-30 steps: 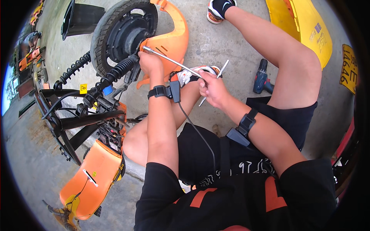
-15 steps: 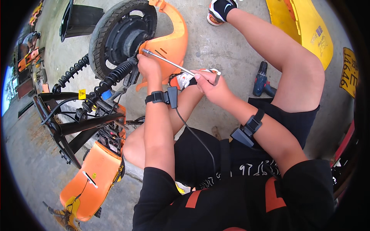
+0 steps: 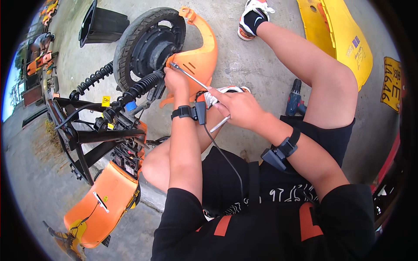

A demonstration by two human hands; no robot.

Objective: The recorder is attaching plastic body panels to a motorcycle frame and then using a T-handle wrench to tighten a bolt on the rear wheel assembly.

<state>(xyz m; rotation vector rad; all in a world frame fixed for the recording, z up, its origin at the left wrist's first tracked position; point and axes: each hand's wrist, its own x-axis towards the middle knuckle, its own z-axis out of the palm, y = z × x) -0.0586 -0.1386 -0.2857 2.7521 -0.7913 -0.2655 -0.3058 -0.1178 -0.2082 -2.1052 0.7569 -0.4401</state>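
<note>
A long chrome L-shaped socket wrench (image 3: 192,77) reaches across to the edge of an orange scooter fender (image 3: 196,58). My right hand (image 3: 238,106) is closed around its bend; the short leg sticks out below the fingers, pointing down and left. At the wrench's far end, my left hand (image 3: 176,82) is pressed against the fender beside the wheel hub. Its fingertips are mostly hidden, so what they grip cannot be made out. Just behind that hand is a black wheel (image 3: 150,48) with a thick tyre, and a black coil shock absorber (image 3: 146,85) lies to its left.
The scooter's black frame (image 3: 93,137) with cables fills the left. Below it is an orange body panel (image 3: 102,204). A cordless drill (image 3: 295,100) lies on the concrete by my right knee. A yellow panel (image 3: 348,48), a yellow plate (image 3: 392,85) and a black bin (image 3: 102,25) are farther out.
The wrench has turned about its long shaft: its short leg pointed up beside my right hand and now points down and left. My left hand keeps its place at the fender; the view has shifted slightly.
</note>
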